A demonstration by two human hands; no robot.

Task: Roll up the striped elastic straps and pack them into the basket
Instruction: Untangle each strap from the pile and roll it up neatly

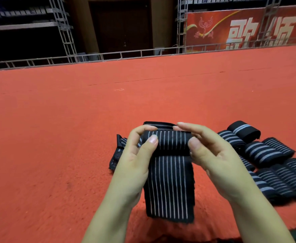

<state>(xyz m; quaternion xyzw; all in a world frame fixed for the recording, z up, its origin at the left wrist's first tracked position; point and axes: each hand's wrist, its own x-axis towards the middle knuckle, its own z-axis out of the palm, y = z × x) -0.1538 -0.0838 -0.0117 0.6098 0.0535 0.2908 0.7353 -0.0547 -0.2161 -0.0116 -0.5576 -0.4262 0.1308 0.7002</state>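
A black elastic strap with thin pale stripes (170, 186) is held up in front of me, its upper part wound into a roll (171, 142) and its loose end hanging down. My left hand (135, 162) pinches the roll's left end and my right hand (212, 155) pinches its right end, thumbs toward me. Behind my left hand another striped strap (116, 155) lies crumpled on the red carpet. To the right several rolled striped straps (266, 155) lie in a loose pile. No basket is in view.
Red carpet (73, 128) covers a wide stage floor around me. Its far edge is lined by a metal truss rail (108, 56), with a red banner (249, 27) and dark doors beyond.
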